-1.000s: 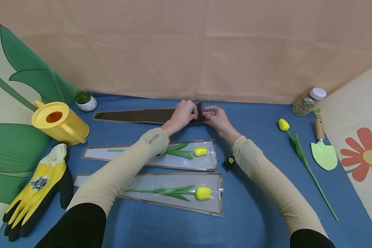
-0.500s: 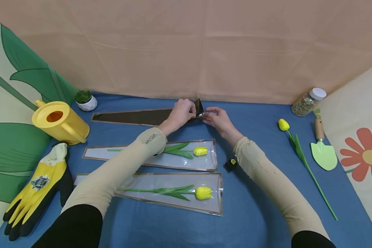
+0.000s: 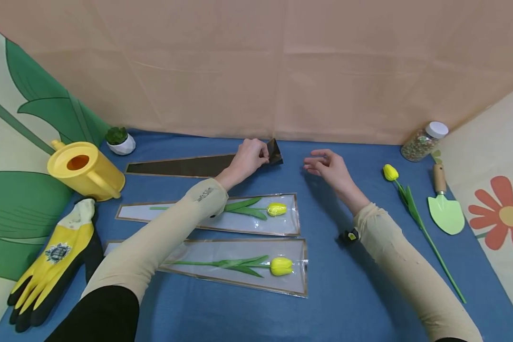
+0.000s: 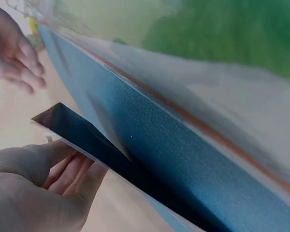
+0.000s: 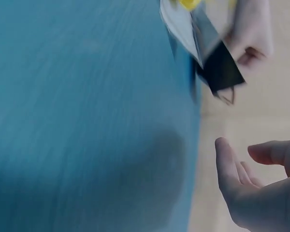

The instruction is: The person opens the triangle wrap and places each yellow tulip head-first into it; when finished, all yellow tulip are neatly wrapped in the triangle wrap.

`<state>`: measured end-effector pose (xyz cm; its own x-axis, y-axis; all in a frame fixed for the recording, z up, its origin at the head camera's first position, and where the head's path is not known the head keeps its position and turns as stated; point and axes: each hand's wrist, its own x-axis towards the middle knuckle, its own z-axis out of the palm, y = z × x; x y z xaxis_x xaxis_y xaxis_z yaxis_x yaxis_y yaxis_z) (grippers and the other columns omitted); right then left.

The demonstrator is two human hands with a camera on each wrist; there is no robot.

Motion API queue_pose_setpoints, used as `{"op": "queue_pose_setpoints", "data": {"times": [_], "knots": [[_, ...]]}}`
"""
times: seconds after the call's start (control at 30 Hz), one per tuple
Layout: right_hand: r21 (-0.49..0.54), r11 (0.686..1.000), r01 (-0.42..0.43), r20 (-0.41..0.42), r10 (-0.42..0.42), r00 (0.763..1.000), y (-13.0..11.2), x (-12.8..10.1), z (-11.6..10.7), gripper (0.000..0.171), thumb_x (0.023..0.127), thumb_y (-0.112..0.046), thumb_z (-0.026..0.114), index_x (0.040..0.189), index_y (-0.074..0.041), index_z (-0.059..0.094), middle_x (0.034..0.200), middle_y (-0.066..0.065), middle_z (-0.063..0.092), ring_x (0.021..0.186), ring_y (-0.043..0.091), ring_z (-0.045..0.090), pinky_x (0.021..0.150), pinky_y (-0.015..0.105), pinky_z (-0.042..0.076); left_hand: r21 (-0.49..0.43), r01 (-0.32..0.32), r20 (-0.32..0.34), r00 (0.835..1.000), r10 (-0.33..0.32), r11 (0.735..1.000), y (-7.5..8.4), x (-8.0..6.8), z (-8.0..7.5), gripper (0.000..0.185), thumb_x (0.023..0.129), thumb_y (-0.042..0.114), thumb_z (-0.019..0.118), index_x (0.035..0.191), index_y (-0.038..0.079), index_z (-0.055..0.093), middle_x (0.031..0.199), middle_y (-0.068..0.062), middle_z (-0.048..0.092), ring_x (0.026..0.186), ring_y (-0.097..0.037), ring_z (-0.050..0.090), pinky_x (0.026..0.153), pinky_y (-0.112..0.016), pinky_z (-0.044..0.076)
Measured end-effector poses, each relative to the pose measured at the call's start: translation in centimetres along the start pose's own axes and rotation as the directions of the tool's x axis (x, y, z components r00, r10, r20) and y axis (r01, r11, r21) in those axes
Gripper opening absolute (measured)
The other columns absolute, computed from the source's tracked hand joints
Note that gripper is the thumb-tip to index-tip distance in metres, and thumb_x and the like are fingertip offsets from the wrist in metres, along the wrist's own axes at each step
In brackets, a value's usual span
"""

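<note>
Right hand [image 3: 330, 167] pulled off – empty, loose, left hand [image 3: 248, 159] pinching dark sleeve [image 3: 183, 166], fingertips hidden

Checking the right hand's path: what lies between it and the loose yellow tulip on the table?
Only bare blue table cloth lies between the right hand and the loose yellow tulip, as the head view shows.

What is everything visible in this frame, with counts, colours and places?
Empty dark sleeve: one, dark with gold edge, table back, wide end lifted.
Sleeved tulips: two, yellow, in clear sleeves, table centre.
Loose tulip: one, yellow, right side.
Trowel: one, light green, wooden handle, far right.
Jar: one, clear, white lid, back right.
Watering can: one, yellow, left.
Potted plant: one, green, white pot, back left.
Glove: one, yellow and black, front left.
Left hand: pinches sleeve's wide end.
Right hand: open, holds nothing.
</note>
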<state>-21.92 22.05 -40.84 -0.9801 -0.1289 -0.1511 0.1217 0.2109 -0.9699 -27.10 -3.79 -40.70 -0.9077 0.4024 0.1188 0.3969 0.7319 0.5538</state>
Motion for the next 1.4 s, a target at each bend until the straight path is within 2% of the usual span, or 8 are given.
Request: {"op": "queue_pose_setpoints", "data": {"times": [0.17, 0.47, 0.7, 0.87, 1.03, 1.13, 1.3, 1.4], "knots": [[-0.133, 0.989, 0.062, -0.020, -0.065, 0.998, 0.2, -3.0, -3.8, 0.043, 0.112, -0.007, 0.057, 0.147, 0.015, 0.047, 0.140, 0.034, 0.061, 0.108, 0.014, 0.073, 0.101, 0.035, 0.056, -0.010, -0.001, 0.002, 1.000, 0.001, 1.000, -0.1, -0.2, 0.0, 0.007, 0.097, 0.003, 0.079, 0.091, 0.003, 0.079, 0.095, -0.010, 0.077, 0.087, -0.024, 0.071, 0.085, -0.039, 0.057], [-0.314, 0.948, 0.058, -0.075, -0.085, 0.994, 1.9, -7.7, -9.1, 0.043, 0.109, -0.011, 0.064, 0.142, 0.015, 0.054, 0.124, 0.022, 0.071, 0.094, 0.003, 0.075, 0.084, 0.022, 0.060, -0.025, -0.007, 0.010, 1.000, 0.007, 1.000, -0.3, -0.4, 0.1, 0.006, 0.095, 0.002, 0.081, 0.090, 0.003, 0.079, 0.094, -0.011, 0.077, 0.088, -0.026, 0.072, 0.089, -0.042, 0.057], [-0.328, 0.939, 0.098, -0.132, -0.148, 0.980, 2.4, -10.4, -12.0, 0.033, 0.107, -0.005, 0.066, 0.135, 0.010, 0.059, 0.101, -0.019, 0.073, 0.088, 0.000, 0.075, 0.079, 0.017, 0.059, -0.027, 0.010, 0.023, 1.000, -0.010, 1.000, -0.6, -0.4, 0.2, 0.005, 0.096, 0.002, 0.081, 0.091, 0.003, 0.079, 0.097, -0.011, 0.078, 0.090, -0.025, 0.072, 0.091, -0.042, 0.056], [-0.321, 0.943, 0.090, -0.162, -0.148, 0.976, 2.9, -11.6, -13.9, 0.020, 0.106, -0.005, 0.067, 0.125, -0.008, 0.066, 0.099, -0.017, 0.075, 0.087, -0.001, 0.075, 0.077, 0.014, 0.057, -0.030, 0.018, 0.018, 1.000, -0.018, 0.999, -0.5, -0.4, 0.3, 0.006, 0.096, 0.002, 0.081, 0.090, 0.004, 0.079, 0.096, -0.010, 0.078, 0.090, -0.024, 0.072, 0.091, -0.042, 0.056], [-0.366, 0.930, 0.029, -0.206, -0.111, 0.972, 3.4, -13.0, -15.3, 0.024, 0.107, -0.008, 0.067, 0.130, -0.002, 0.063, 0.099, -0.019, 0.073, 0.085, -0.006, 0.073, 0.076, 0.013, 0.057, -0.033, 0.021, 0.030, 0.999, -0.020, 0.999, -0.3, -0.4, 0.4, 0.006, 0.096, 0.002, 0.081, 0.090, 0.005, 0.079, 0.097, -0.010, 0.078, 0.091, -0.024, 0.072, 0.092, -0.041, 0.056], [-0.443, 0.896, -0.040, -0.249, -0.080, 0.965, 3.7, -13.9, -16.0, 0.035, 0.106, -0.014, 0.070, 0.134, 0.006, 0.062, 0.097, -0.022, 0.071, 0.084, -0.013, 0.068, 0.073, 0.010, 0.054, -0.033, 0.025, 0.037, 0.999, -0.023, 0.999, -0.1, -0.4, 0.4, 0.005, 0.096, 0.003, 0.081, 0.091, 0.004, 0.079, 0.098, -0.010, 0.078, 0.092, -0.025, 0.072, 0.092, -0.041, 0.056], [-0.645, 0.754, -0.126, -0.303, -0.101, 0.947, 4.5, -15.2, -17.2, 0.044, 0.103, -0.021, 0.076, 0.131, 0.011, 0.066, 0.106, 0.018, 0.077, 0.078, -0.022, 0.053, 0.064, 0.007, 0.047, -0.032, 0.025, 0.049, 0.999, -0.024, 0.999, -0.1, -0.4, 0.5, 0.005, 0.096, 0.004, 0.082, 0.091, 0.003, 0.079, 0.098, -0.010, 0.078, 0.091, -0.025, 0.072, 0.091, -0.041, 0.056], [-0.714, 0.686, -0.137, -0.312, -0.137, 0.940, 5.1, -15.6, -17.7, 0.039, 0.099, -0.016, 0.080, 0.123, 0.013, 0.069, 0.111, 0.035, 0.071, 0.077, 0.004, 0.071, 0.059, 0.008, 0.046, -0.037, 0.022, 0.055, 0.998, -0.020, 0.999, -0.1, -0.5, 0.5, 0.005, 0.096, 0.004, 0.082, 0.092, 0.003, 0.079, 0.097, -0.010, 0.078, 0.090, -0.024, 0.072, 0.090, -0.041, 0.056]]}}
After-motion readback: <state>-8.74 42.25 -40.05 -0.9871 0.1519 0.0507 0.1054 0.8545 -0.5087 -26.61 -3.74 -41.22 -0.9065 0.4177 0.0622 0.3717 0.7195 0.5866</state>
